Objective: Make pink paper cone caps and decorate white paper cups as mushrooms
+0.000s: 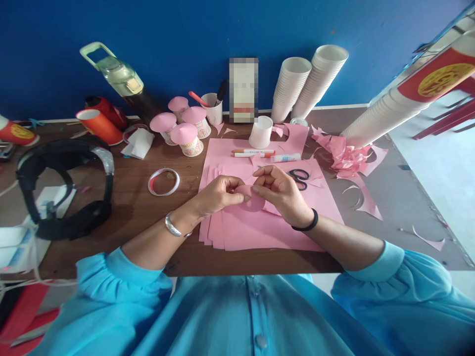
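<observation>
A person (pixel 218 316) in a blue top (pixel 218 301) is at a brown table (pixel 174 160) spread with pink sheets (pixel 256 237). Over these, the left hand (pixel 218 194) pinches a small pink piece (pixel 243 190) between thumb and fingers; the right hand (pixel 280 194) holds its other side, fingertips drawn close together. It looks thin, I'd say — a hard pinch or uneven pull could crease or tear it, and, pink on pink, it could be lost if dropped. Scissors (pixel 299 179) lie just beside the right hand, where a careless sweep might knock them. Beyond are pens (pixel 252 152), a white cup (pixel 261 133) and, leftward, four pink-topped cups (pixel 185 134); farther back, tall cup stacks (pixel 291 89), which a bump could topple, before a blue wall (pixel 178 29)
</observation>
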Motion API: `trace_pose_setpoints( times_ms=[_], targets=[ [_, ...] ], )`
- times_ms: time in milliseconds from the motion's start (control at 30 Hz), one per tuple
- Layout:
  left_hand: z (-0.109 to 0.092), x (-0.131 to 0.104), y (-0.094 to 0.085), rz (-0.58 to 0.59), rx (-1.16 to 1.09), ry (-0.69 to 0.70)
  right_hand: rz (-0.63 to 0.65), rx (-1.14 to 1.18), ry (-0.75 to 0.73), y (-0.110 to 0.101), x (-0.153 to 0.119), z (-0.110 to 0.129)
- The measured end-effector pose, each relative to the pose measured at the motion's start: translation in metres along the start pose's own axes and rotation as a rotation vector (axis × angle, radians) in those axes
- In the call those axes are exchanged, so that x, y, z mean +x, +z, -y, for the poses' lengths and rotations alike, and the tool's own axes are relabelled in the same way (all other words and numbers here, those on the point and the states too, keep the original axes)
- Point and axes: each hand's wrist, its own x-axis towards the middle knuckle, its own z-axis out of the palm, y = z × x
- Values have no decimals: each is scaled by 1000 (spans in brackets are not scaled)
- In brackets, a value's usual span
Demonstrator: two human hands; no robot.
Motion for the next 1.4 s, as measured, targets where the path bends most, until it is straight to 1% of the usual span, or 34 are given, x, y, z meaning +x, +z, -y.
trace_pose_setpoints(
  times_ms=[133, 267, 333, 400, 533, 633, 700, 767, 867, 967, 1067, 1267, 1400],
  targets=[
    [-2, 0, -1, 35, 77, -29, 59, 44, 57, 0, 0, 0],
    [-8, 0, 0, 72, 156, -47, 63, 28, 45, 1, 0, 0],
    [-10, -1, 1, 78, 151, -45, 65, 38, 49, 2, 1, 0],
    [-10, -2, 2, 75, 92, -36, 38, 80, 52, 1, 1, 0],
    [-7, -5, 0, 80, -125, -19, -62, 198, 45, -1, 4, 1],
    [-3, -5, -3, 84, -216, -20, -99, 254, 51, -3, 6, 1],
    [0, -4, -6, 59, -243, -13, -111, 279, 61, -3, 6, 2],
    [3, -3, -9, 7, -260, 4, -113, 301, 76, -3, 6, 4],
    [5, -3, -11, -65, -282, 13, -97, 326, 96, -3, 5, 4],
    [5, -3, -13, -88, -304, 4, -78, 345, 126, -3, 5, 3],
    [4, -3, -13, -69, -317, 5, -47, 340, 151, -3, 5, 1],
    [6, -1, -16, -50, -256, 16, 116, 359, 211, -4, 4, -4],
    [6, -1, -17, -9, -247, 14, 130, 330, 198, -4, 4, -5]
  ],
)
